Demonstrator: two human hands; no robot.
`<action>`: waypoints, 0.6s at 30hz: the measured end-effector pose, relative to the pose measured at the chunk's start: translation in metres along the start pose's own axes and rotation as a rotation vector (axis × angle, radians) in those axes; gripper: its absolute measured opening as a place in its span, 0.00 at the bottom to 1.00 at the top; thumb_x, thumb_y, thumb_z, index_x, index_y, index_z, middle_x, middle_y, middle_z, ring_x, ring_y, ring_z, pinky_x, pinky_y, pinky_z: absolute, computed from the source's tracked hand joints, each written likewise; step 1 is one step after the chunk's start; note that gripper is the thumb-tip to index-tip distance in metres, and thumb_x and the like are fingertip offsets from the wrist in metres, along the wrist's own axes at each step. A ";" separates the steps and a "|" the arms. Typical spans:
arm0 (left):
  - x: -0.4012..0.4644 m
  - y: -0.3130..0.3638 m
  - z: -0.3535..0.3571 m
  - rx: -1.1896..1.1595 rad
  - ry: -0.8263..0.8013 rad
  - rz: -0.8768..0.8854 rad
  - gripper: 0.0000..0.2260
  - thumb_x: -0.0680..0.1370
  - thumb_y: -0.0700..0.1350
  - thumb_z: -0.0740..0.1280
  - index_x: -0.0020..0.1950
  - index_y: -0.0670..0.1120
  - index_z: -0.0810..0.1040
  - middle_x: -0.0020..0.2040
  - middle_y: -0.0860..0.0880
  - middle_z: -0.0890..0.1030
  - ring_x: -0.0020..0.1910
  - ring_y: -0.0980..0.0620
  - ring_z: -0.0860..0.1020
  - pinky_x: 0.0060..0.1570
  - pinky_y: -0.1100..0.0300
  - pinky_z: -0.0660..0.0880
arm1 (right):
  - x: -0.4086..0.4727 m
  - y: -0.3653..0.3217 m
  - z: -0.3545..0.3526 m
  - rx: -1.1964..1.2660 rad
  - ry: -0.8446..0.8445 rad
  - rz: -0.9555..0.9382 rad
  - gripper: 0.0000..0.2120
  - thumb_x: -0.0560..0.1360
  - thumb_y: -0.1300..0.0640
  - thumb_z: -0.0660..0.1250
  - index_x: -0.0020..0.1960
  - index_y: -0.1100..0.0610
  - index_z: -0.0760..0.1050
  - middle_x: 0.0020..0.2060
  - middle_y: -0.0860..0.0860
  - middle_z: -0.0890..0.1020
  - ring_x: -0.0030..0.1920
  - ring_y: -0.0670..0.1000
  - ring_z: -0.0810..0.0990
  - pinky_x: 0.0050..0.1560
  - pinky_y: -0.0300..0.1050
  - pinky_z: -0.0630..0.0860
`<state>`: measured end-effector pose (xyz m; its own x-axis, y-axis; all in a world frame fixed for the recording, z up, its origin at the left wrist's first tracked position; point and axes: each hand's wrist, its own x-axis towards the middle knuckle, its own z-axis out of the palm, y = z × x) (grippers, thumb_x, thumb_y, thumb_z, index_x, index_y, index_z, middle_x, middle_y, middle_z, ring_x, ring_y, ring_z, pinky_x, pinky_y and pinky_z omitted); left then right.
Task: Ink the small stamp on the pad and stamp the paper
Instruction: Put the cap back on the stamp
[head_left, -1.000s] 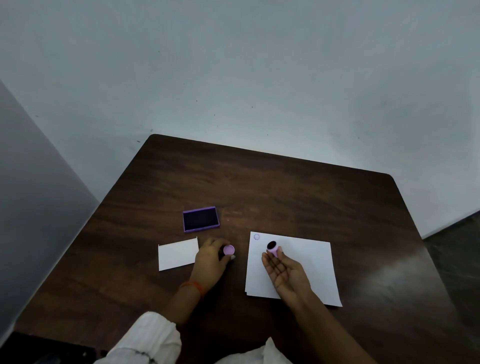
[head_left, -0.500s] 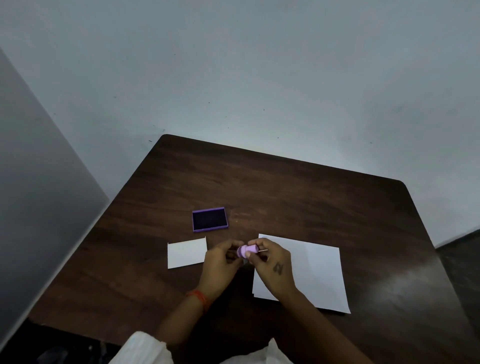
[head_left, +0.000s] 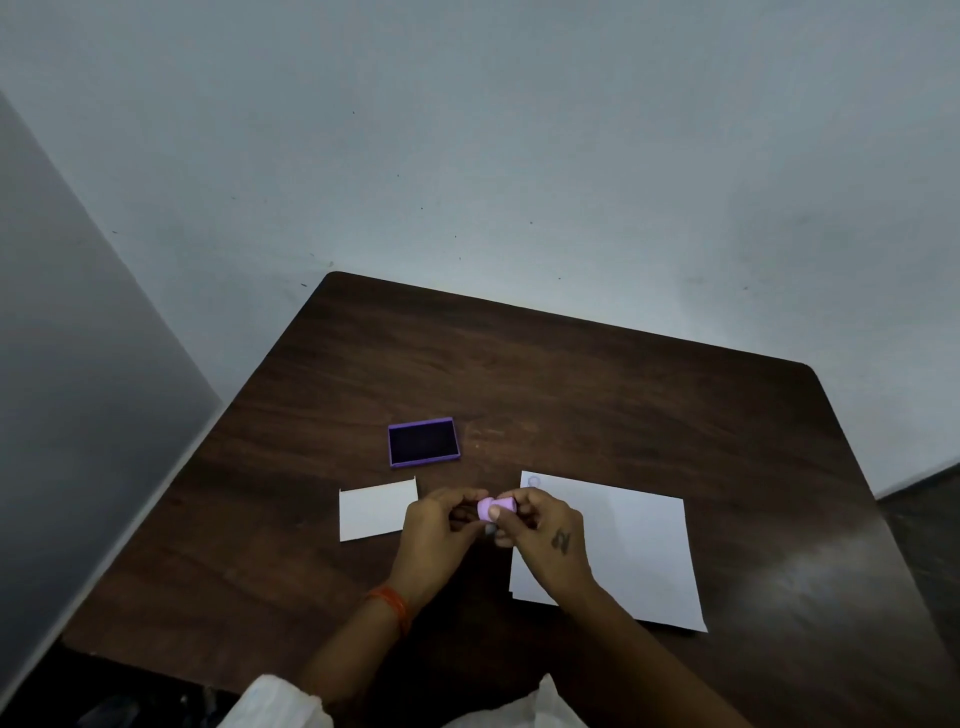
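A small pink-purple stamp (head_left: 494, 507) is held between both hands above the table, at the left edge of the white paper (head_left: 634, 540). My left hand (head_left: 441, 535) pinches its left end, apparently a cap. My right hand (head_left: 540, 530) grips the right end with thumb and fingers. The two pieces are pressed together. A faint round stamp mark (head_left: 533, 481) shows at the paper's top left corner. The open purple ink pad (head_left: 423, 442) lies farther back on the table, apart from both hands.
A small white card (head_left: 376, 508) lies left of my left hand. The dark wooden table (head_left: 623, 405) stands in a corner, with a pale wall behind and a grey panel at the left. The table's rounded right edge is near the paper.
A second ago my hands were apart, each holding one piece of the stamp, the right over the paper. They have come together and the two pieces are now joined.
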<state>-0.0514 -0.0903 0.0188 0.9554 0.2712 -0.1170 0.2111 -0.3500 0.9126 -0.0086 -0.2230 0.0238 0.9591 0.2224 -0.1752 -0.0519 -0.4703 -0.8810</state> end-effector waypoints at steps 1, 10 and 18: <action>0.000 -0.001 -0.001 0.003 -0.009 0.001 0.12 0.71 0.42 0.72 0.54 0.51 0.80 0.51 0.52 0.83 0.47 0.62 0.79 0.45 0.74 0.73 | -0.002 0.002 0.000 0.035 -0.010 0.012 0.08 0.72 0.54 0.70 0.48 0.57 0.80 0.44 0.54 0.85 0.36 0.42 0.81 0.39 0.26 0.78; 0.000 -0.004 -0.004 0.076 -0.055 0.004 0.14 0.70 0.43 0.73 0.55 0.50 0.80 0.52 0.52 0.82 0.46 0.64 0.77 0.42 0.82 0.70 | 0.000 0.010 0.000 0.035 -0.038 0.049 0.08 0.72 0.53 0.70 0.48 0.55 0.80 0.42 0.52 0.85 0.34 0.41 0.82 0.36 0.24 0.75; 0.002 -0.006 -0.008 0.088 -0.125 -0.029 0.16 0.69 0.42 0.74 0.55 0.49 0.79 0.54 0.52 0.81 0.47 0.63 0.77 0.42 0.77 0.71 | -0.003 0.016 -0.005 0.099 -0.063 0.054 0.14 0.70 0.52 0.72 0.54 0.54 0.79 0.45 0.48 0.84 0.45 0.46 0.83 0.46 0.32 0.79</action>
<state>-0.0527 -0.0803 0.0162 0.9657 0.1702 -0.1961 0.2514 -0.4227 0.8707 -0.0104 -0.2358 0.0124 0.9349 0.2538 -0.2482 -0.1333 -0.3971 -0.9080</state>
